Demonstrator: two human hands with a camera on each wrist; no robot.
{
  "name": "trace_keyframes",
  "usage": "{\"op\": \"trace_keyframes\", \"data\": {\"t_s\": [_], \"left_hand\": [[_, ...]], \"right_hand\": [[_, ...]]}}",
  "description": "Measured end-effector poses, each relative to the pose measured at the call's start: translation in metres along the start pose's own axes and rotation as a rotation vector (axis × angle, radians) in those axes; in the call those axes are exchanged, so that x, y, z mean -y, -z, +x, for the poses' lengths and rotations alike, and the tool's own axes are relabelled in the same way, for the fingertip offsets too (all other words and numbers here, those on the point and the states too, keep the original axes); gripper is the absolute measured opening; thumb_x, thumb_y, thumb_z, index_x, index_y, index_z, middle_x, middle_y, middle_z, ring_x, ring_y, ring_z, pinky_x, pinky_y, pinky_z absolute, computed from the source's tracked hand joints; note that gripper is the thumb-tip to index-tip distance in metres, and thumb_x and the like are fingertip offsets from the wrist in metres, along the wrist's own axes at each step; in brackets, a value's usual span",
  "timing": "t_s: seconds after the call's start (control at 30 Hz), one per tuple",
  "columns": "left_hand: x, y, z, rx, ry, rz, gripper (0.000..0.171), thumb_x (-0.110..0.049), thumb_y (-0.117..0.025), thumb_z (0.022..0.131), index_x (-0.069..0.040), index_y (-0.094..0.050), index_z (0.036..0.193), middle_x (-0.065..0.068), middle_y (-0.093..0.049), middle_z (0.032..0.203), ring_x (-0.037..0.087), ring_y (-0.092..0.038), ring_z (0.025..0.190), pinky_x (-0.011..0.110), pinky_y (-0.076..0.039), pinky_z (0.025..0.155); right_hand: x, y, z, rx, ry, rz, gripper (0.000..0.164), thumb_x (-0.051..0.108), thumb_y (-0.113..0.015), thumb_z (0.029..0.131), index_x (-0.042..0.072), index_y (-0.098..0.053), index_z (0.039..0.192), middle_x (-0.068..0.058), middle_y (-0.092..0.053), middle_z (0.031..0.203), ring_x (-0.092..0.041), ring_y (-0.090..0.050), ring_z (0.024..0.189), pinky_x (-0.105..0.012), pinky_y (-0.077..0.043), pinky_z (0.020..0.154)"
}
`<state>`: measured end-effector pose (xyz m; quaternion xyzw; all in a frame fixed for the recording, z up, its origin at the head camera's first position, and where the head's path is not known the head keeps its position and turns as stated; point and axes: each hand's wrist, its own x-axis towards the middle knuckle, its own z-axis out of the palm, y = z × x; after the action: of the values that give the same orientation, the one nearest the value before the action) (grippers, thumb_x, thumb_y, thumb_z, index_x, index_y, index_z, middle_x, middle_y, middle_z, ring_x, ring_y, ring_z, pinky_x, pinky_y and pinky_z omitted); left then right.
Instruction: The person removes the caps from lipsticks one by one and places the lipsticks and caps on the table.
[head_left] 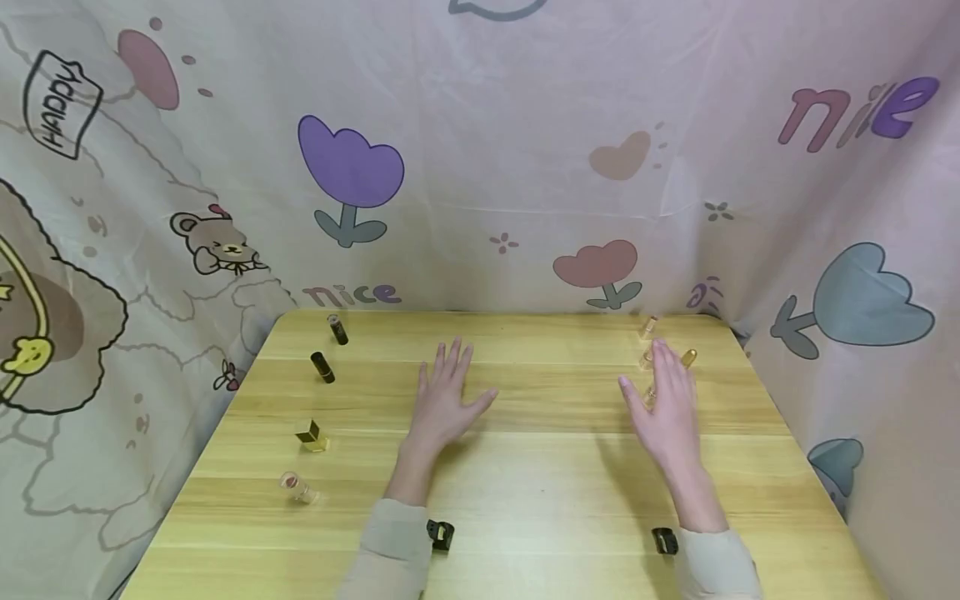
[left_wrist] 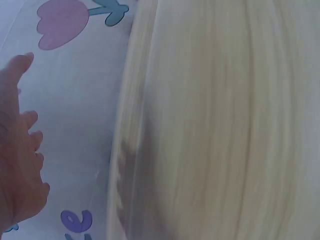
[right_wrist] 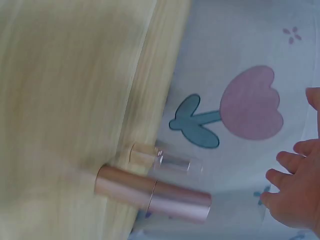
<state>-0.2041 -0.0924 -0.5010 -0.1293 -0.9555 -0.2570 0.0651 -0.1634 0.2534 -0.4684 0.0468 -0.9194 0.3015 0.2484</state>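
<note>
My left hand (head_left: pixel 446 404) hovers over the middle of the table with its fingers spread and holds nothing. On the right, my right hand (head_left: pixel 671 408) has its fingers straight, and it partly hides several small tubes that look like lipsticks. Among these are a gold one (head_left: pixel 688 357) beside the fingertips and a pinkish one (head_left: pixel 649 327) farther back. The right wrist view shows a rose-gold lipstick tube (right_wrist: pixel 152 194) standing next to a clear-capped tube (right_wrist: pixel 172 162), both apart from the fingers.
Down the table's left side stand a dark tube (head_left: pixel 338 329), a black tube (head_left: pixel 323 367), a gold tube with a square dark top (head_left: pixel 311 436) and a clear-capped tube (head_left: pixel 298 487). A printed curtain (head_left: pixel 487 150) hangs around the wooden table (head_left: pixel 540 517).
</note>
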Motion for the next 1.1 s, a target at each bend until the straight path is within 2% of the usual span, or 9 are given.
{"op": "trace_keyframes", "data": {"t_s": [0.13, 0.23, 0.4, 0.5, 0.57, 0.7, 0.93, 1.03, 1.1], "left_hand": [[-0.009, -0.008, 0.003, 0.020, -0.047, -0.049, 0.092, -0.068, -0.050, 0.098, -0.020, -0.015, 0.168, 0.001, -0.004, 0.175, 0.030, -0.001, 0.161, 0.062, 0.001, 0.128], [-0.013, -0.013, 0.006, 0.040, -0.089, -0.125, 0.091, -0.064, -0.054, 0.099, -0.020, -0.014, 0.168, -0.002, -0.003, 0.174, 0.028, -0.003, 0.161, 0.063, -0.004, 0.128], [-0.019, -0.021, 0.009, 0.088, -0.143, -0.292, 0.092, -0.057, -0.061, 0.099, -0.021, -0.012, 0.168, -0.005, -0.004, 0.174, 0.027, -0.007, 0.160, 0.061, -0.010, 0.129], [-0.023, -0.028, 0.010, 0.119, -0.155, -0.378, 0.093, -0.054, -0.063, 0.099, -0.023, -0.010, 0.168, -0.005, -0.005, 0.175, 0.027, -0.010, 0.160, 0.059, -0.013, 0.129], [-0.026, -0.032, 0.012, 0.146, -0.152, -0.449, 0.094, -0.049, -0.068, 0.098, -0.024, -0.009, 0.168, -0.007, -0.005, 0.174, 0.026, -0.012, 0.160, 0.056, -0.014, 0.129], [-0.035, -0.041, 0.015, 0.211, -0.150, -0.556, 0.099, -0.042, -0.075, 0.095, -0.031, -0.008, 0.168, -0.010, -0.006, 0.174, 0.022, -0.013, 0.159, 0.050, -0.016, 0.129], [-0.052, -0.054, 0.022, 0.281, -0.172, -0.592, 0.105, -0.046, -0.081, 0.090, -0.043, -0.007, 0.165, -0.019, -0.006, 0.171, 0.015, -0.014, 0.158, 0.043, -0.018, 0.130], [-0.061, -0.060, 0.026, 0.298, -0.192, -0.594, 0.107, -0.043, -0.082, 0.089, -0.043, -0.007, 0.165, -0.022, -0.005, 0.170, 0.014, -0.014, 0.158, 0.042, -0.018, 0.130], [-0.067, -0.064, 0.029, 0.313, -0.206, -0.595, 0.108, -0.042, -0.083, 0.089, -0.043, -0.006, 0.165, -0.023, -0.005, 0.170, 0.013, -0.013, 0.158, 0.040, -0.017, 0.130]], "right_hand": [[-0.006, 0.010, -0.010, -0.024, -0.022, 0.028, 0.076, 0.031, -0.065, 0.102, 0.000, -0.029, 0.161, -0.024, -0.031, 0.165, -0.047, -0.027, 0.152, -0.057, -0.011, 0.130], [-0.010, 0.016, -0.018, -0.017, -0.091, 0.081, 0.077, 0.028, -0.067, 0.101, 0.000, -0.028, 0.162, -0.025, -0.028, 0.166, -0.048, -0.024, 0.152, -0.060, -0.013, 0.129], [-0.017, 0.026, -0.030, 0.049, -0.272, 0.162, 0.078, 0.030, -0.065, 0.103, 0.008, -0.023, 0.165, -0.023, -0.023, 0.169, -0.048, -0.023, 0.153, -0.069, -0.030, 0.119], [-0.020, 0.031, -0.037, 0.106, -0.367, 0.173, 0.079, 0.036, -0.062, 0.105, 0.009, -0.020, 0.166, -0.024, -0.021, 0.169, -0.051, -0.023, 0.152, -0.071, -0.031, 0.117], [-0.022, 0.035, -0.041, 0.144, -0.421, 0.179, 0.080, 0.039, -0.062, 0.105, 0.008, -0.020, 0.166, -0.026, -0.021, 0.168, -0.054, -0.021, 0.151, -0.074, -0.023, 0.119], [-0.025, 0.037, -0.047, 0.204, -0.497, 0.198, 0.081, 0.038, -0.060, 0.105, 0.005, -0.018, 0.165, -0.033, -0.024, 0.165, -0.059, -0.027, 0.146, -0.076, -0.030, 0.115], [-0.028, 0.036, -0.052, 0.242, -0.519, 0.174, 0.068, 0.015, -0.060, 0.101, -0.005, -0.031, 0.159, -0.026, -0.039, 0.161, -0.049, -0.051, 0.135, -0.056, -0.050, 0.109], [-0.029, 0.035, -0.052, 0.228, -0.548, 0.158, 0.061, 0.013, -0.059, 0.098, -0.005, -0.041, 0.153, -0.025, -0.049, 0.151, -0.046, -0.058, 0.129, -0.036, -0.061, 0.096], [-0.029, 0.034, -0.053, 0.211, -0.566, 0.141, 0.055, 0.013, -0.059, 0.097, -0.004, -0.047, 0.147, -0.026, -0.056, 0.143, -0.044, -0.060, 0.127, -0.021, -0.059, 0.087]]}}
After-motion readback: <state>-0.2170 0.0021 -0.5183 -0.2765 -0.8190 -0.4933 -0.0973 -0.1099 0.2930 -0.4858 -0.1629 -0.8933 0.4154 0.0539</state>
